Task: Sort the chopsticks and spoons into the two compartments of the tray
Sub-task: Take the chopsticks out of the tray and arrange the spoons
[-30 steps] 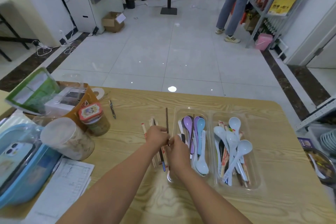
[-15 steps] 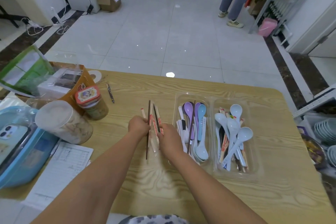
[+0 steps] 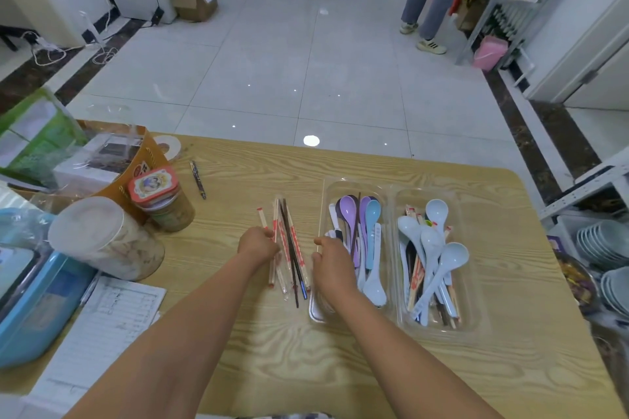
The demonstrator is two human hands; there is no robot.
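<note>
Several chopsticks [image 3: 289,248] lie bunched on the bench [image 3: 340,367] left of the tray [image 3: 391,189]; left hand [image 3: 257,246] pinches them, right hand [image 3: 332,265] hovers loosely curled, empty. Both compartments mix spoons [image 3: 439,269] with chopsticks: sorting looks roughly half done.

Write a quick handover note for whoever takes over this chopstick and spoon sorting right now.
Left hand: resting against the bundle of wrapped and dark chopsticks lying on the wooden table; grip unclear.
Right hand: open, empty, at the near left edge of the clear plastic two-compartment tray.
Left compartment: purple and blue plastic spoons, with at least one dark chopstick among them.
Right compartment: pale blue spoons mixed with wrapped chopsticks.
Done: some chopsticks pulled out onto the table.
Left: separate both compartments, then place the table bundle.
</note>
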